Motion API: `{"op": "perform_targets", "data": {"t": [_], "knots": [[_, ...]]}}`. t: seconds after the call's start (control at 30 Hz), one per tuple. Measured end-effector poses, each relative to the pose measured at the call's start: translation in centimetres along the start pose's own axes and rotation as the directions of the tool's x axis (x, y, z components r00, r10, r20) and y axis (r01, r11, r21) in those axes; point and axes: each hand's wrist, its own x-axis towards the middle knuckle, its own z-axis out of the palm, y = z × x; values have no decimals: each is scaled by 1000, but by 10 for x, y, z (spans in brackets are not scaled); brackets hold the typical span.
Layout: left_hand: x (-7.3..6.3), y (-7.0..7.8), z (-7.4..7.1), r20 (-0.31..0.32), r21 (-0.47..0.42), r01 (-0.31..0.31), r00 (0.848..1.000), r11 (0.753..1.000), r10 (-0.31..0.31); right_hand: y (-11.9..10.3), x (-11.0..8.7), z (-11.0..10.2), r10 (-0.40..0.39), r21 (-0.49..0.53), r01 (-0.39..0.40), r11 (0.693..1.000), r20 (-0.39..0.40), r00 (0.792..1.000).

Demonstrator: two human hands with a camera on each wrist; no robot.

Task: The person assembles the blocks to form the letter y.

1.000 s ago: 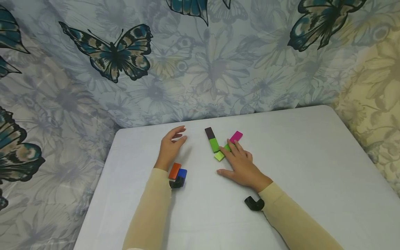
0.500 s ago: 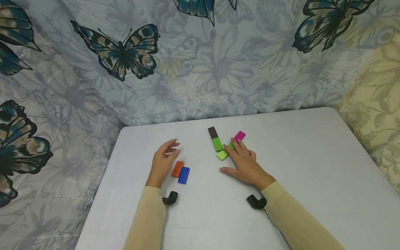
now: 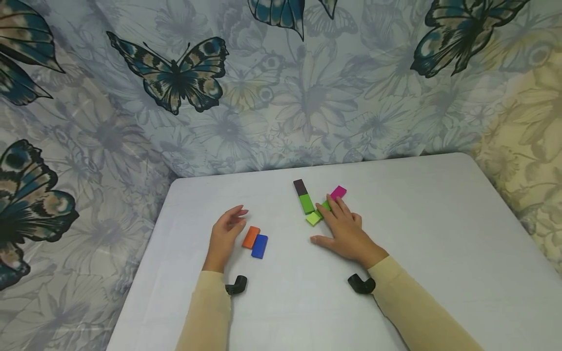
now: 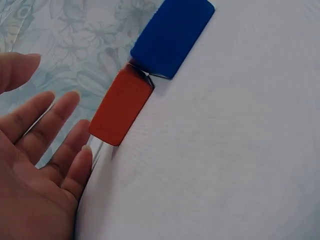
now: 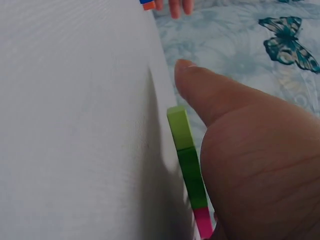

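Observation:
My left hand (image 3: 223, 241) hovers loosely by a flat orange block (image 3: 251, 237), fingers relaxed and nothing held. A blue block (image 3: 260, 246) meets the orange one at a corner, as the left wrist view shows. Fingertips of my right hand (image 3: 344, 234) rest, nearly straight, on a green block (image 3: 325, 205) that they partly cover. This block lines up end to end with a light green block (image 5: 180, 129) and a magenta block (image 3: 338, 192). Left of that row, a second green block (image 3: 307, 204) joins a dark brown block (image 3: 300, 187), forming a slanted strip.
The blocks lie on a white table (image 3: 417, 229) with rounded back corners. Behind its far edge hangs a butterfly-patterned cloth (image 3: 307, 112). Black cuffs or mounts (image 3: 361, 284) sit at both wrists, over beige sleeves (image 3: 412, 297).
My left hand has drawn back toward me and to the left, uncovering the blue block fully. The right hand stays on the green block. The whole head view has shifted slightly.

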Motion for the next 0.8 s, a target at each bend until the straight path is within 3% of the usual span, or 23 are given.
{"op": "perform_targets", "data": {"t": [0.17,0.43,0.6,0.8], "knots": [[-5,-4,-2,-20,-139,5,1000,990,-8,1,-5,0,-18,38,18,999,3,1000],[-6,-2,-1,-6,-197,-44,999,980,43,2,-15,-2,-27,45,27,999,-4,1000],[-9,-1,1,20,-189,-29,999,982,33,3,-19,-2,-43,50,42,998,2,999],[-15,0,3,70,-101,-23,997,995,30,4,-19,-2,-62,47,62,997,-2,998]]}}
